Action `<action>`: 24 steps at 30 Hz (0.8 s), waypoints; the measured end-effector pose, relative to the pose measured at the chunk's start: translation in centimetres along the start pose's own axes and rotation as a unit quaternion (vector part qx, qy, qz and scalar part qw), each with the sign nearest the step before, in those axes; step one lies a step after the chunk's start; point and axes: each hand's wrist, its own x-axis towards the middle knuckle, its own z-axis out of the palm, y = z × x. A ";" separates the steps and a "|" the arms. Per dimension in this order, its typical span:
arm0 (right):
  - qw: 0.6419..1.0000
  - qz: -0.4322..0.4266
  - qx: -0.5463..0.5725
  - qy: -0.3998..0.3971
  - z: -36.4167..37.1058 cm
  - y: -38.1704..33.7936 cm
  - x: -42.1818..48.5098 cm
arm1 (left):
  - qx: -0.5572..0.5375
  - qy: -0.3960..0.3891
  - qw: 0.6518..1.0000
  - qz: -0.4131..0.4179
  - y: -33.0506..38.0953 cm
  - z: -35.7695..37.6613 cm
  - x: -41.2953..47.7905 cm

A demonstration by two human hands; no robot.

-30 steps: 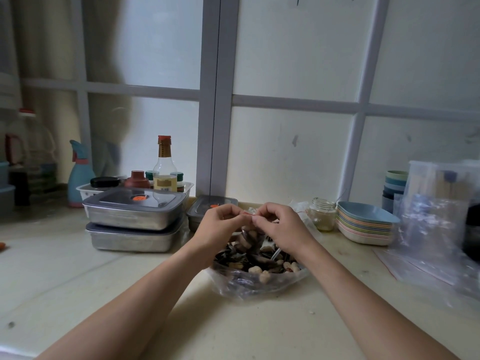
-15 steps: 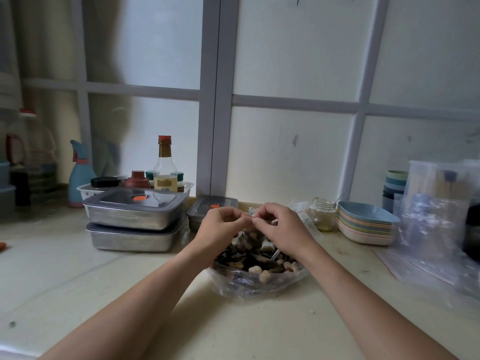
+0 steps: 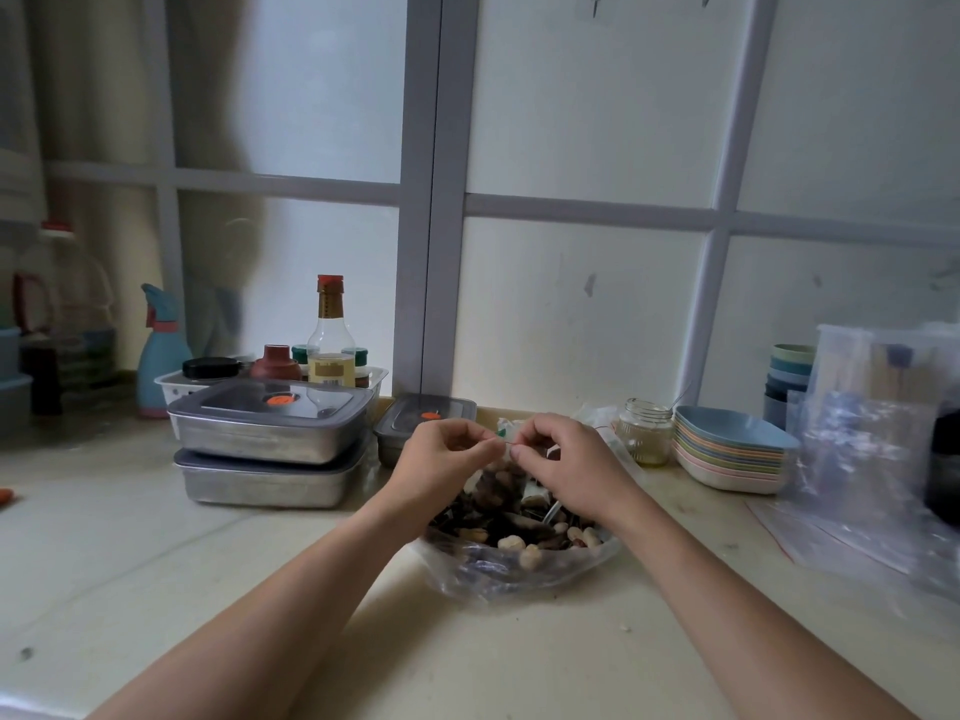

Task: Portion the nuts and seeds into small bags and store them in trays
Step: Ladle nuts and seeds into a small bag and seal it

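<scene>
This is a home kitchen. A pale stone counter (image 3: 156, 563) runs under a frosted window with a grey frame (image 3: 441, 200). At the far left stand a large oil jug (image 3: 62, 304) and a blue spray bottle (image 3: 161, 356). Next to them, a white basket (image 3: 171, 379) holds a sauce bottle (image 3: 330, 335) and small condiment jars. Two lidded steel trays (image 3: 265, 439) sit stacked in front of the basket. On the right are a glass jar (image 3: 645, 431), a pile of pastel dishes (image 3: 727, 459) and nested cups (image 3: 787, 376).

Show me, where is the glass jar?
Head view: the jar stands right of centre, between the right hand and the stacked plates.
</scene>
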 end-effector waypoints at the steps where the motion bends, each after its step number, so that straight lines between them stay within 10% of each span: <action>1: 1.000 0.001 0.005 0.003 0.0 -0.1 0.0 | 0.001 0.004 1.000 0.004 0.0 0.0 0.0; 24: 0.997 0.065 0.034 0.026 -0.6 -0.6 0.3 | -0.017 0.081 0.996 -0.032 0.2 -0.6 0.1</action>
